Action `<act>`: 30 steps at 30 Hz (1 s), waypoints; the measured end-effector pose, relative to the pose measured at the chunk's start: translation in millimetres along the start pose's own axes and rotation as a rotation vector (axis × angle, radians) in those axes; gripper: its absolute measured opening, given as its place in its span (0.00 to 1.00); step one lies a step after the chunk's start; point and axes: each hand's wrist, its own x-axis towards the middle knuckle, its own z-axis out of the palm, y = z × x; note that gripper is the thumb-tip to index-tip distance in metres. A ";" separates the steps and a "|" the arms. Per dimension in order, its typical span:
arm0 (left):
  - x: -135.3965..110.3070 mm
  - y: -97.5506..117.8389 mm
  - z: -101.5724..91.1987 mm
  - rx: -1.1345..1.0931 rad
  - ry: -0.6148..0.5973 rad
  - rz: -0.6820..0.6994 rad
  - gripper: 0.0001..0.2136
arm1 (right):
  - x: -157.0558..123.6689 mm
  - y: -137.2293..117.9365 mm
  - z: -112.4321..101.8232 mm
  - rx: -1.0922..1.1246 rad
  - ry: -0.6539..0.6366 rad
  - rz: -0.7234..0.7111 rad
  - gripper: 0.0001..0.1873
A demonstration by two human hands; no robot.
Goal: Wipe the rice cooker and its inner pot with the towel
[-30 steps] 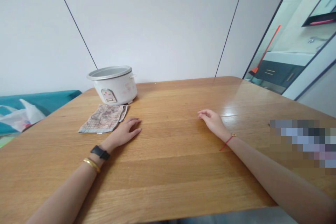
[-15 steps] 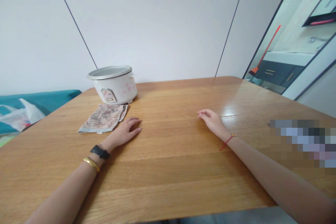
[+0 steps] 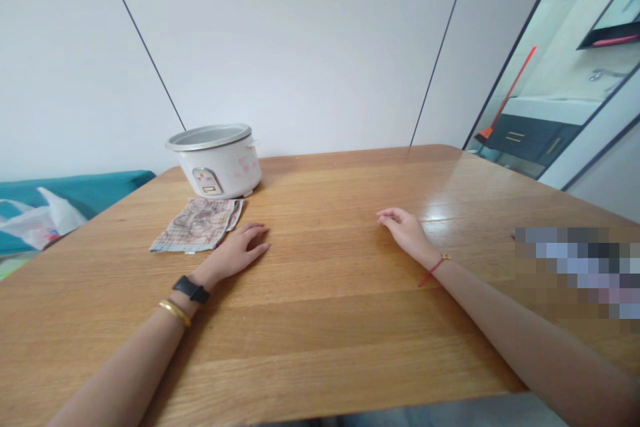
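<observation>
My left hand [image 3: 240, 251] rests palm down on the wooden table, with its fingers and thumb apart and nothing held. Just beyond it lies a folded patterned cloth [image 3: 193, 225] with a checked border, close to the back of that hand. A white rice cooker [image 3: 225, 167] with pink flowers stands upright behind the cloth, its lid off and its grey rim showing. My right hand [image 3: 404, 230] lies on its side on the table, fingers curled in towards the thumb, and I see nothing in it.
The wooden table [image 3: 320, 340] reaches back to a white panelled wall [image 3: 300, 47]. A blurred-out patch [image 3: 580, 267] covers something at the right. On the left, a white plastic bag [image 3: 50, 220] sits by a teal seat [image 3: 110, 185]. An orange broom [image 3: 513, 90] leans in the doorway.
</observation>
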 end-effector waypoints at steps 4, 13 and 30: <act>0.3 0.0 0.0 0.006 -0.004 0.002 0.30 | 0.0 -0.1 -0.2 0.006 0.001 -0.014 0.09; 0.2 -1.3 0.8 0.007 -0.010 -0.004 0.30 | -0.9 -3.4 -0.7 0.000 -0.012 -0.002 0.09; 0.2 -0.3 -0.1 0.007 -0.028 -0.008 0.32 | -0.2 -2.2 -0.2 0.004 -0.014 0.007 0.09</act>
